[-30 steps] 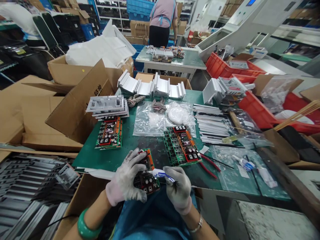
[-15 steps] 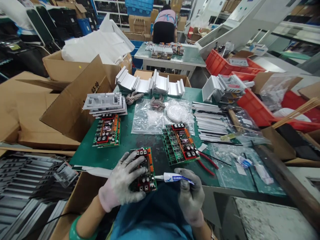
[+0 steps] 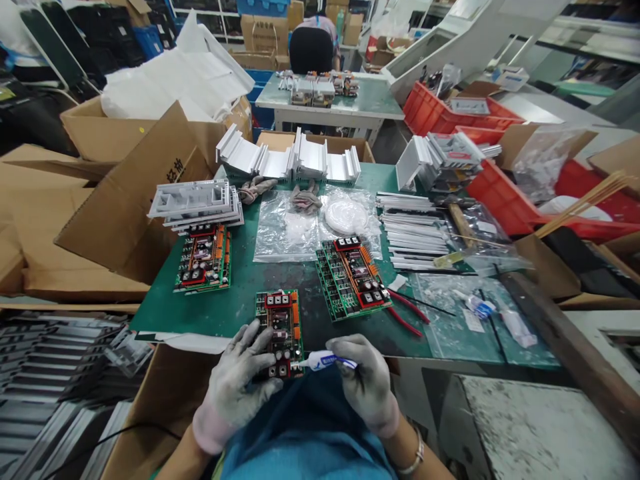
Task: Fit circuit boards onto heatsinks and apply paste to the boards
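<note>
A green circuit board with red-framed components and orange connectors lies at the table's front edge. My left hand, in a grey-white glove, rests on the board's left side with its fingers stretched out. In my right hand, gloved too, a white and blue tube is pinched between thumb and fingers. Its thin nozzle points left and reaches the lower right components of the board; whether it touches them I cannot tell. Right of this board lies a stack of overlapping circuit boards, and another stack is further left.
Red-handled pliers lie beside the right stack. Grey plastic housings, white metal profiles and thin strips cover the back and right. Cardboard stands at the left, red crates at the right. A person sits further back.
The tube's nozzle has moved left and down onto the board's lower right part. My left hand has slid down the board, uncovering its upper components. The head view has shifted slightly.
</note>
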The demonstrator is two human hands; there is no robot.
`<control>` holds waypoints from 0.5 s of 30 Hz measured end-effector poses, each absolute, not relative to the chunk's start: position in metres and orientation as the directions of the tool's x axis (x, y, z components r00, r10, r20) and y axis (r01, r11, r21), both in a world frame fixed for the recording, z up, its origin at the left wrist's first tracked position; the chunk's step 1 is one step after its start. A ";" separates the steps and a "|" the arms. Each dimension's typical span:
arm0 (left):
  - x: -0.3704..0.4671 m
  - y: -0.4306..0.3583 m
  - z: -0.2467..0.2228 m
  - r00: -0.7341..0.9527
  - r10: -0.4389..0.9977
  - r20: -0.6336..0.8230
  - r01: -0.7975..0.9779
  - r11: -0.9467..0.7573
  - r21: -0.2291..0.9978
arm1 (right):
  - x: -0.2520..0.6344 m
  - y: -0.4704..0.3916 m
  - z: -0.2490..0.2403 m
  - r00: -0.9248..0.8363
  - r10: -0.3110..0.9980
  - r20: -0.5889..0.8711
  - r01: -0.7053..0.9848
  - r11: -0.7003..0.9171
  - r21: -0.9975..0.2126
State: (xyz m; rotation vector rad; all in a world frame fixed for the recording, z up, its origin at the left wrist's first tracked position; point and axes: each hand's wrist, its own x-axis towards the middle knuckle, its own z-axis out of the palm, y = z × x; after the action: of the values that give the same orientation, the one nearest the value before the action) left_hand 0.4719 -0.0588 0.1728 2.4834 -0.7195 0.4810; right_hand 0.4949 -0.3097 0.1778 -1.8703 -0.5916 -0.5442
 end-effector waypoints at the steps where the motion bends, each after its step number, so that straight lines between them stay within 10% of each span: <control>1: 0.472 -0.058 0.173 0.793 -0.402 0.457 -0.580 -0.726 0.369 | 0.496 -0.309 0.179 0.768 0.159 0.620 0.634 -0.325 -0.702; 15: 0.476 -0.056 0.184 0.773 -0.438 0.459 -0.616 -0.690 0.379 | 0.497 -0.309 0.191 0.920 0.118 0.375 0.383 -0.058 -0.922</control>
State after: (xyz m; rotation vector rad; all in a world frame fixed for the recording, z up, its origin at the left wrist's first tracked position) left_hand 0.4756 -0.0557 0.1844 2.4429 -0.7885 0.4555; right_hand 0.4967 -0.3094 0.1909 -1.6277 -0.3925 -0.2259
